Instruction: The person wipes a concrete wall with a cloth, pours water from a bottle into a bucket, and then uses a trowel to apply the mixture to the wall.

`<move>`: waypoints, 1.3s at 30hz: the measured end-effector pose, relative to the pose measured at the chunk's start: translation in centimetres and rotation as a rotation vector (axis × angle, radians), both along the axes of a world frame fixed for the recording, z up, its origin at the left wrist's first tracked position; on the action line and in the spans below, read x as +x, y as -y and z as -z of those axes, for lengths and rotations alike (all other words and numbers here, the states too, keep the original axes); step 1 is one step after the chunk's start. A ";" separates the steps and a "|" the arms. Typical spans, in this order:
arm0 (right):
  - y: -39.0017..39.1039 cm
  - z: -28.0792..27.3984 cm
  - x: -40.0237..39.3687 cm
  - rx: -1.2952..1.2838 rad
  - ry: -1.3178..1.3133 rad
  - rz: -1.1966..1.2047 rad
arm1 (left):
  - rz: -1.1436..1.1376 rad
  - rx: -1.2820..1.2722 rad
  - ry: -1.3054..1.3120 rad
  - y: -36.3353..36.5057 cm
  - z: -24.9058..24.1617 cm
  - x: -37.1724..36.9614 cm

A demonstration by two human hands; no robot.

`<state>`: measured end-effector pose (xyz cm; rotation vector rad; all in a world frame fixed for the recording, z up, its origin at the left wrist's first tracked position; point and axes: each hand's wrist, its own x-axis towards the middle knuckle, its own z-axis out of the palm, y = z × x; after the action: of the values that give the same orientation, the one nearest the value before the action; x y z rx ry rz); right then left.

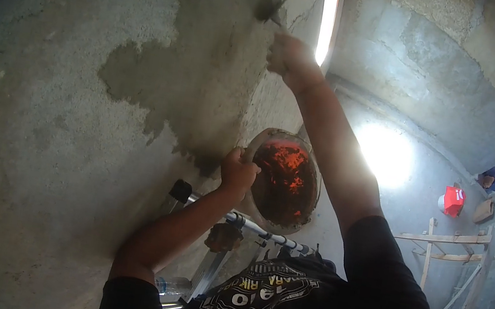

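Note:
My right hand (293, 60) is raised and closed around the handle of a trowel (270, 11), whose dark blade is blurred against the wall. Around the blade spreads a darker, wet-looking patch of mortar (209, 66) on the rough grey wall (38, 142). Lower down, my left hand (238, 172) grips the near rim of a round basin (255, 146), thumb on the rim and the other fingers mostly hidden. The basin is tilted towards me; its inside shows orange-red with dark mortar smeared over it.
An aluminium ladder (261, 231) stands below the basin, close against my body. A clear plastic bottle (173, 285) is near my left elbow. To the right are a wooden frame (452, 239), a red and white container (453, 201) and a bright narrow opening (328, 19).

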<state>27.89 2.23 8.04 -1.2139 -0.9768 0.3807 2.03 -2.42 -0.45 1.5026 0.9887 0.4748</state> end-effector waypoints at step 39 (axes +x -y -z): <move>3.4 -5.1 -2.1 0.201 -0.866 0.011 | 0.028 0.058 0.018 -0.3 2.0 0.1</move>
<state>25.82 -1.12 13.12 -0.7419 -0.2464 0.7033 2.12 -2.15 -2.47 1.5598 0.9450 0.5001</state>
